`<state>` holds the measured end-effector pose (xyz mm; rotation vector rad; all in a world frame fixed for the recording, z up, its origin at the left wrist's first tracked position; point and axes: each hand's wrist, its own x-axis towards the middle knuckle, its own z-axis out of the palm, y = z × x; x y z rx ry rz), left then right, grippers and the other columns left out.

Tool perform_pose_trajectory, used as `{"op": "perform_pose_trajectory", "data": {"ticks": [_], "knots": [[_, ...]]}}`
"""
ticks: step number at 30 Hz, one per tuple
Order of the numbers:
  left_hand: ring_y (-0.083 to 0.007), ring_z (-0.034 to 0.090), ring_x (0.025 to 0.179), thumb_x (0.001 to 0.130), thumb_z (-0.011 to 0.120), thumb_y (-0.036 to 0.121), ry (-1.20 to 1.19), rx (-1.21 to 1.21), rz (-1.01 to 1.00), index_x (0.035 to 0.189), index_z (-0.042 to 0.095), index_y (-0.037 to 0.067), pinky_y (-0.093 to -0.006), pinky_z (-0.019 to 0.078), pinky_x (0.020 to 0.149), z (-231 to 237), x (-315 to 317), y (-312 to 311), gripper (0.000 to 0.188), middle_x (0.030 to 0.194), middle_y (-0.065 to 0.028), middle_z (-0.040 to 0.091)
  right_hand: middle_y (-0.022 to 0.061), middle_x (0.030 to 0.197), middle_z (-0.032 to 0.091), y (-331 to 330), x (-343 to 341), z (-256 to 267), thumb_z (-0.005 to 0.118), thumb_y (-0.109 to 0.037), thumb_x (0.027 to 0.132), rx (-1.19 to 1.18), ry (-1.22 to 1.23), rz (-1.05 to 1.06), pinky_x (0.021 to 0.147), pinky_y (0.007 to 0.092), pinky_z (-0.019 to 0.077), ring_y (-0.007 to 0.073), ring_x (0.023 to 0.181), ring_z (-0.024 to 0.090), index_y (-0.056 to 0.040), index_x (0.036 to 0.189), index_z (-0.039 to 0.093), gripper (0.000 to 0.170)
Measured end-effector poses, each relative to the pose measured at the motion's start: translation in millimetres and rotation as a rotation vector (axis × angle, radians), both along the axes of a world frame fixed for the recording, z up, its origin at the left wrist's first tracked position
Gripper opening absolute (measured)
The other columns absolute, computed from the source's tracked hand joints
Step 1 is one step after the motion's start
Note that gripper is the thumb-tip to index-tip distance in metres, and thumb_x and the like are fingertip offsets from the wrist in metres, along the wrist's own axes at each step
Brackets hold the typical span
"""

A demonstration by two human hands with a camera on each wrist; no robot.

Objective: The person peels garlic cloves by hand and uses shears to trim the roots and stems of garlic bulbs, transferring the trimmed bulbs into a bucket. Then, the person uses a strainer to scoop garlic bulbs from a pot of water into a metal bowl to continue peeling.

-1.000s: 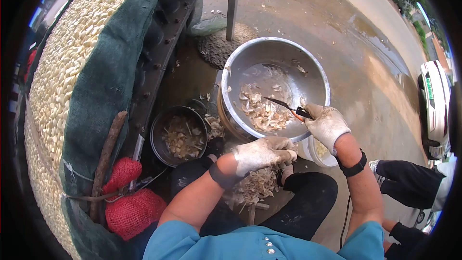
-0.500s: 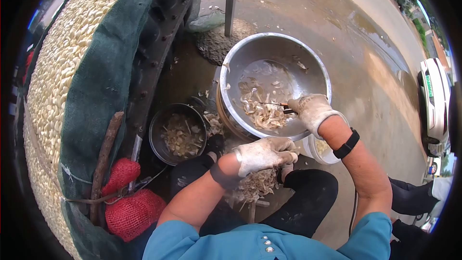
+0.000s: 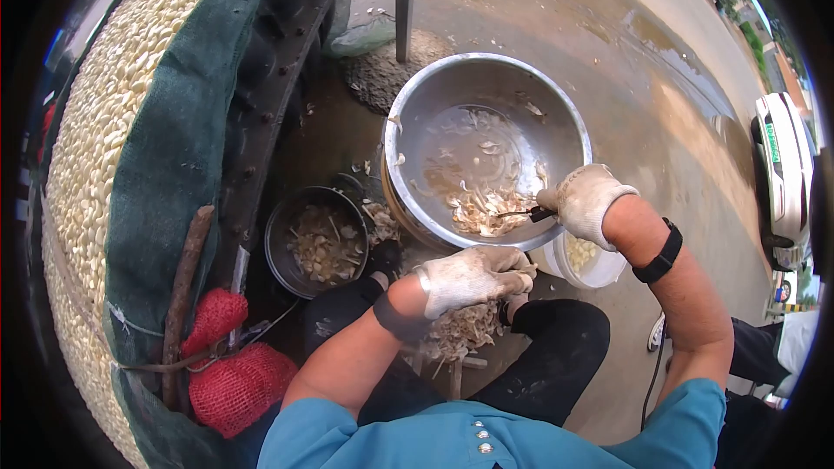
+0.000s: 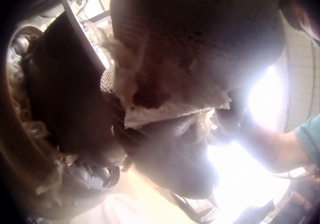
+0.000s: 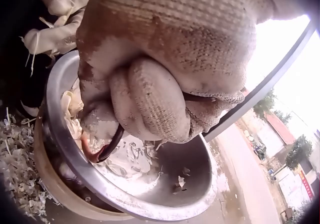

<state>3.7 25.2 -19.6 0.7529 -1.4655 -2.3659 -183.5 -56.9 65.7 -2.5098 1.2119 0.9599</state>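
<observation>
Apparently the step in hand is work with a cutter [image 3: 540,214] among the peelings [image 3: 482,215] in the wide metal basin [image 3: 556,152], perhaps drawing loose bits together or picking out a piece; one moment does not settle which. As a judgement, the next move calls for keeping a firm hold on the cutter while its tip is guided among the peelings, well away from the other hand's fingers.

The cutter sits right of centre in the head view, just inside the basin's lower right edge. Its long axis runs nearly level across the frame, with the handle at the right and the dark blade pointing left, over the peelings. Whether the tip touches them is hard to say. In the right wrist view only a curved dark and reddish part shows, below the glove at lower left.

The right hand [image 3: 591,201], gloved, has its fingers curled tightly around the cutter's handle. The left hand [image 3: 465,282], also gloved, is near the middle of the head view, just below the basin's lower edge, its fingers bent; the left wrist view is too dark and glaring to tell whether they hold anything. A heap of scraps [image 3: 465,332] lies under it, and a white bucket [image 3: 615,271] stands just beside the basin, at the lower right.
</observation>
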Motion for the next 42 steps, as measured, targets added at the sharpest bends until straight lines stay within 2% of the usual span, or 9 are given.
{"op": "perform_pose_trajectory", "data": {"ticks": [11, 15, 17, 18, 21, 28, 31, 38, 42], "knots": [[-0.0106, 0.057, 0.091, 0.093, 0.054, 0.024, 0.008, -0.043, 0.040, 0.115, 0.059, -0.001, -0.0250, 0.0455, 0.083, 14, 15, -4, 0.034, 0.099, -0.0042, 0.062, 0.0161, 0.082, 0.067, 2, -8, 11, 0.052, -0.013, 0.080, -0.170, 0.022, -0.210, 0.073, 0.0412, 0.0514, 0.0326, 0.083, 0.066, -0.0121, 0.095, 0.066, 0.021], [-0.0107, 0.058, 0.081, 0.094, 0.055, 0.028, 0.028, 0.034, 0.580, 0.110, 0.061, 0.000, -0.0252, 0.0472, 0.077, 24, 38, -11, 0.033, 0.092, -0.0042, 0.062, 0.0151, 0.081, 0.068, 10, 1, -7, 0.050, -0.013, 0.082, -0.176, 0.100, -0.118, 0.071, 0.0414, 0.0518, 0.0315, 0.082, 0.067, -0.0105, 0.096, 0.066, 0.021], [-0.0111, 0.058, 0.080, 0.094, 0.054, 0.030, 0.054, -0.166, 0.811, 0.111, 0.059, -0.001, -0.0259, 0.0476, 0.077, 16, 44, -14, 0.035, 0.090, -0.0050, 0.061, 0.0146, 0.081, 0.068, 12, 7, -10, 0.050, -0.013, 0.083, -0.147, 0.129, -0.074, 0.070, 0.0415, 0.0520, 0.0312, 0.082, 0.067, -0.0100, 0.096, 0.066, 0.022], [-0.0122, 0.057, 0.079, 0.094, 0.055, 0.028, 0.154, -0.041, 0.926, 0.110, 0.058, -0.004, -0.0267, 0.0481, 0.077, 13, 44, -16, 0.036, 0.089, -0.0061, 0.061, 0.0142, 0.081, 0.068, 14, 11, -10, 0.050, -0.013, 0.083, -0.132, 0.117, -0.054, 0.070, 0.0415, 0.0520, 0.0314, 0.081, 0.067, -0.0098, 0.098, 0.066, 0.022], [-0.0130, 0.056, 0.078, 0.094, 0.057, 0.026, 0.177, -0.013, 1.056, 0.109, 0.058, -0.006, -0.0267, 0.0482, 0.076, 9, 46, -19, 0.035, 0.087, -0.0068, 0.060, 0.0140, 0.081, 0.068, 15, 11, -10, 0.050, -0.013, 0.082, -0.107, 0.055, -0.035, 0.070, 0.0418, 0.0520, 0.0315, 0.082, 0.067, -0.0101, 0.099, 0.066, 0.024], [-0.0135, 0.055, 0.081, 0.094, 0.057, 0.022, 0.200, 0.044, 1.070, 0.108, 0.057, -0.007, -0.0259, 0.0479, 0.073, 8, 47, -21, 0.032, 0.089, -0.0085, 0.058, 0.0161, 0.084, 0.068, 1, 10, -6, 0.054, -0.015, 0.076, 0.099, 0.051, -0.074, 0.073, 0.0424, 0.0506, 0.0332, 0.084, 0.066, -0.0139, 0.104, 0.065, 0.031], [-0.0136, 0.054, 0.081, 0.094, 0.057, 0.021, 0.253, 0.085, 1.118, 0.108, 0.057, -0.006, -0.0263, 0.0476, 0.072, 9, 45, -21, 0.030, 0.091, -0.0086, 0.057, 0.0149, 0.094, 0.068, -7, 16, 4, 0.054, -0.018, 0.080, 0.183, 0.082, -0.141, 0.080, 0.0412, 0.0498, 0.0319, 0.092, 0.065, -0.0119, 0.103, 0.067, 0.027], [-0.0104, 0.057, 0.073, 0.096, 0.053, 0.023, 0.254, 0.025, 1.210, 0.104, 0.058, -0.002, -0.0245, 0.0478, 0.073, 3, 50, -26, 0.026, 0.088, -0.0072, 0.062, 0.0170, 0.091, 0.066, -21, 7, 14, 0.058, -0.034, 0.085, 0.322, 0.007, -0.215, 0.076, 0.0424, 0.0475, 0.0344, 0.086, 0.062, -0.0132, 0.103, 0.067, 0.030], [-0.0126, 0.053, 0.079, 0.096, 0.054, 0.019, 0.353, 0.095, 1.213, 0.105, 0.056, -0.003, -0.0263, 0.0457, 0.072, 2, 52, -27, 0.024, 0.094, -0.0084, 0.058, 0.0168, 0.093, 0.066, -13, -3, 25, 0.058, -0.032, 0.081, 0.363, -0.093, -0.313, 0.077, 0.0406, 0.0479, 0.0338, 0.087, 0.062, -0.0130, 0.106, 0.066, 0.032]]}}
